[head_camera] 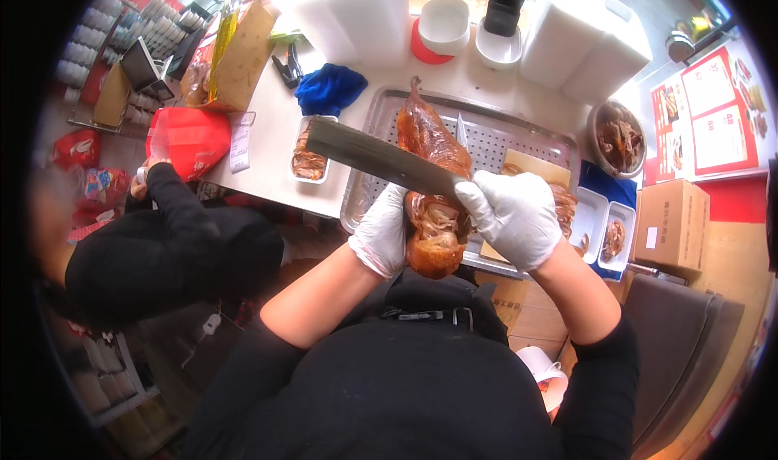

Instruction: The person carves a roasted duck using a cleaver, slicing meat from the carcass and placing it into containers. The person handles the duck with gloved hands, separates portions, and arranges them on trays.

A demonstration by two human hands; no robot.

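My left hand (383, 232), in a white glove, grips the near end of a glossy brown roast duck (434, 135). That near end is cut open and shows pale meat. My right hand (516, 217), gloved too, holds a broad-bladed knife (383, 159). Its blade lies across the view above the duck and points left, hiding part of the bird; whether it touches the skin I cannot tell. Beneath is a perforated metal tray (516, 130). Beside my right hand, sliced roast meat (563, 208) rests on a cutting board (541, 163) in the tray.
Left of the tray stands a white container of sliced meat (309, 163), near a blue cloth (331, 89). To the right are white containers (591, 208) and a bowl of carcass pieces (617, 138). A person (182, 253) at my left handles a red bag (188, 141).
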